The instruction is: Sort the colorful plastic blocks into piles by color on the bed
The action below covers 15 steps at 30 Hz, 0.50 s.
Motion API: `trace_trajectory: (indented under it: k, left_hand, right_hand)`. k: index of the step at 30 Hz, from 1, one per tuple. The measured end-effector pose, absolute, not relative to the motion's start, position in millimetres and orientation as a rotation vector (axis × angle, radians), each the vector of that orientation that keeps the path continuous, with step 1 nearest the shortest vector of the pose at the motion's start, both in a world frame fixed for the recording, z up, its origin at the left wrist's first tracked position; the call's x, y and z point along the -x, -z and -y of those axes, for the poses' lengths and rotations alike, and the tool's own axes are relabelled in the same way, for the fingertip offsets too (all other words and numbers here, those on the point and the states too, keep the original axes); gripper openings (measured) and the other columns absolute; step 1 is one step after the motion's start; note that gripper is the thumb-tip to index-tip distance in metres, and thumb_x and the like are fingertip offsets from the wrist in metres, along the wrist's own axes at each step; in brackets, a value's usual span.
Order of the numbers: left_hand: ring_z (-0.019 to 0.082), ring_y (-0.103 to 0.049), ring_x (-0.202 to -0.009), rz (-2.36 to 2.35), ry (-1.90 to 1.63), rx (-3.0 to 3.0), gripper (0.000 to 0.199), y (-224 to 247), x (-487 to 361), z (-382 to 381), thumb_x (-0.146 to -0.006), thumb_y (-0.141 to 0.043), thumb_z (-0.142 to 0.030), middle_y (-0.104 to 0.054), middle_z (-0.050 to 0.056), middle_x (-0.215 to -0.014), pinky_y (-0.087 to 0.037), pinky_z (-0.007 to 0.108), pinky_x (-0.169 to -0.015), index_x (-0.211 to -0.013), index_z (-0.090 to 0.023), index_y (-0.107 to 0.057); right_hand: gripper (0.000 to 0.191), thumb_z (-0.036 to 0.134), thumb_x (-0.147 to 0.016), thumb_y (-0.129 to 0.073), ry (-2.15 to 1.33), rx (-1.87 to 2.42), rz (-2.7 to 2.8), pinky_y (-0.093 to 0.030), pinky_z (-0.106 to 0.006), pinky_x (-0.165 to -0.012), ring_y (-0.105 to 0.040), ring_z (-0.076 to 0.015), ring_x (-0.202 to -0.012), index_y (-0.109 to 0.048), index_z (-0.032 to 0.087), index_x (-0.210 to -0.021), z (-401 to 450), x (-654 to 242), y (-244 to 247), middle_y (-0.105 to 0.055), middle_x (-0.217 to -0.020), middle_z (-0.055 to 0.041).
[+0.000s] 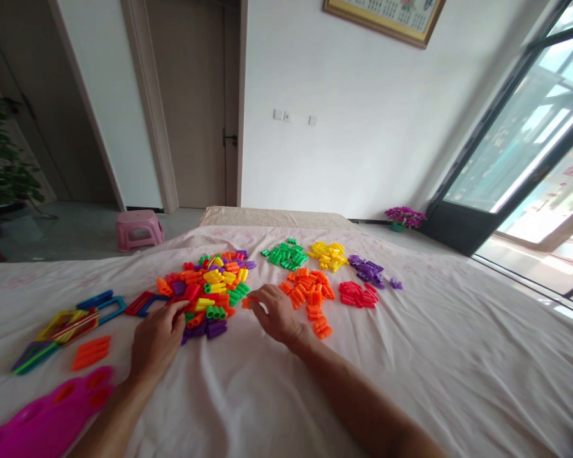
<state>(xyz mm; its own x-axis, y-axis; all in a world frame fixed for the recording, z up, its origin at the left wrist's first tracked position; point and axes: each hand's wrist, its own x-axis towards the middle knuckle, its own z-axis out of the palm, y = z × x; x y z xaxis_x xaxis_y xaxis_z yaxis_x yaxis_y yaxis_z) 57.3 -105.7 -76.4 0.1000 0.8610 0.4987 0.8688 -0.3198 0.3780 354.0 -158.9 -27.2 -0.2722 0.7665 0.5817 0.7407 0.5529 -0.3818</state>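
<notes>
A mixed heap of coloured plastic tube blocks [214, 277] lies on the cloth in front of me. My left hand [157, 334] is at the heap's near left side, its fingertips touching the blocks; whether it grips one is hidden. Just right of the heap, my right hand [277, 312] pinches an orange tube block [248, 303] between thumb and fingers. Beyond and beside that hand lie single-colour piles: green blocks [286, 256], yellow blocks [328, 256], purple blocks [367, 270], red blocks [358, 294] and orange blocks [308, 287].
At the left are magnetic frame tiles [67, 326], an orange block piece [91, 352] and a magenta plastic object [48, 413]. The pale tablecloth [458, 356] is wrinkled. A pink stool [140, 230] stands on the floor beyond the left side.
</notes>
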Motion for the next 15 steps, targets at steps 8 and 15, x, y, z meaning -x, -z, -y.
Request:
trace_trajectory:
  k: [8,15]
  left_hand:
    - [0.026,-0.074,-0.105,1.83,1.048,2.344,0.043,73.6,-58.5,107.0,-0.097,-0.042,-0.033,-0.082,0.008,-0.115,-0.054,0.038,-0.093,-0.12,-0.019,-0.075]
    - [0.025,-0.074,-0.106,1.817,1.041,2.347,0.044,76.8,-57.8,104.9,-0.098,-0.041,-0.033,-0.082,0.008,-0.117,-0.053,0.037,-0.093,-0.121,-0.019,-0.075]
  right_hand:
    - [0.027,0.029,-0.103,-0.05,0.178,1.568,1.609,-0.048,-0.034,-0.086,-0.064,-0.0237,-0.093,-0.075,0.021,-0.097,139.0,-430.1,17.9,-0.072,-0.094,-0.0077]
    - [0.034,0.034,-0.102,-0.046,0.2,1.823,1.418,-0.045,-0.032,-0.083,-0.064,-0.0234,-0.099,-0.077,0.021,-0.094,140.8,-469.3,5.3,-0.074,-0.104,-0.0082]
